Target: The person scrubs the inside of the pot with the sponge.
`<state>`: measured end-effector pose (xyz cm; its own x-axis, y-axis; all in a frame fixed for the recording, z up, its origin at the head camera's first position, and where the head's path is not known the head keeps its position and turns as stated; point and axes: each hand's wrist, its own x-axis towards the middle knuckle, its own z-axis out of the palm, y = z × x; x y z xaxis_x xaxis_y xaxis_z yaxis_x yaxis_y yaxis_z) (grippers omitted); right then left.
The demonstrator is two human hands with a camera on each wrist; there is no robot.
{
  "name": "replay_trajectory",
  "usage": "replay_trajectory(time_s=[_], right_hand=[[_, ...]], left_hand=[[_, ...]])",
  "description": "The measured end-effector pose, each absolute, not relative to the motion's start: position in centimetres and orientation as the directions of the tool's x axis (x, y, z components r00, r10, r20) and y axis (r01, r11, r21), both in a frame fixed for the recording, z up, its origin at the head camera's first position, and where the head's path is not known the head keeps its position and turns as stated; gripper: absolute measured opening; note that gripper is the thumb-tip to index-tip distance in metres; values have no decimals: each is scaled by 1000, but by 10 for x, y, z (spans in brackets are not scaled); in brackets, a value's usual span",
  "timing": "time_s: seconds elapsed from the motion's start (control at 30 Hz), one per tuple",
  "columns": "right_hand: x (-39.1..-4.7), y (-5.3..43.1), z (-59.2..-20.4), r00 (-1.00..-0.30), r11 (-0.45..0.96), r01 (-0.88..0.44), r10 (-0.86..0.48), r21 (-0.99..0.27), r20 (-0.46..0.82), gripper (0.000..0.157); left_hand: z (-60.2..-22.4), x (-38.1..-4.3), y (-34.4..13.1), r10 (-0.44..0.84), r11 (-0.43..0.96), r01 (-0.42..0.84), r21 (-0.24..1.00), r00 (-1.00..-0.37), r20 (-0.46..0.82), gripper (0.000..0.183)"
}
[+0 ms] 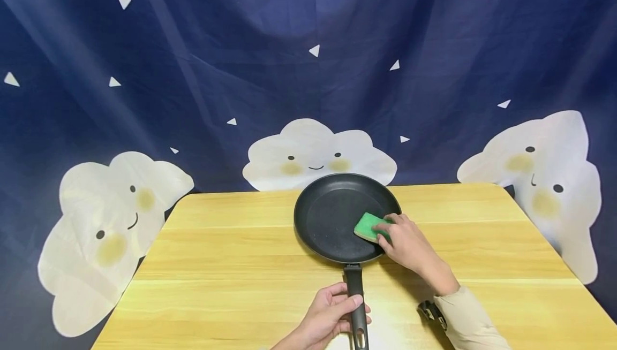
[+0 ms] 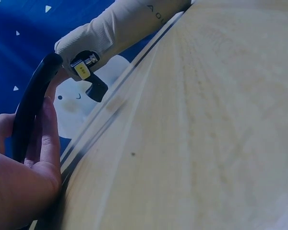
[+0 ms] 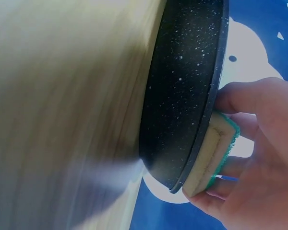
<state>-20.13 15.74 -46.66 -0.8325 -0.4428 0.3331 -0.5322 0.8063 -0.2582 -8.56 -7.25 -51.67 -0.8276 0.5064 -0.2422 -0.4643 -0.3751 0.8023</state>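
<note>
In the head view a black frying pan (image 1: 328, 216) is held over the wooden table, its inside facing me and its handle (image 1: 355, 286) toward me. My left hand (image 1: 330, 312) grips that handle, thumb across the top and fingers around underneath. The handle's end (image 2: 33, 105) also shows in the left wrist view. My right hand (image 1: 409, 240) holds a green and cream sponge (image 1: 368, 227) inside the pan, at the lower right near the rim. The right wrist view shows the sponge's cream side (image 3: 209, 153) toward the pan and the pan's speckled outer wall (image 3: 187, 86).
The light wooden table (image 1: 231, 264) spreads beneath the pan and both hands. Behind it hangs a dark blue curtain (image 1: 270, 61) printed with smiling white clouds and small triangles. A black wrist mount (image 1: 433, 315) sits at the right cuff.
</note>
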Motion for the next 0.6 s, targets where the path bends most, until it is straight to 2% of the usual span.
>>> replay_trajectory(time_s=[0.4, 0.6], right_hand=[[-192, 149, -462, -825, 743, -565, -498, -360, 266, 19], [-187, 142, -459, -788, 657, -607, -569, -448, 234, 19]], left_hand=[[-517, -84, -73, 492, -380, -441, 813, -841, -226, 41], [-517, -85, -73, 488, -383, -446, 809, -841, -233, 42]])
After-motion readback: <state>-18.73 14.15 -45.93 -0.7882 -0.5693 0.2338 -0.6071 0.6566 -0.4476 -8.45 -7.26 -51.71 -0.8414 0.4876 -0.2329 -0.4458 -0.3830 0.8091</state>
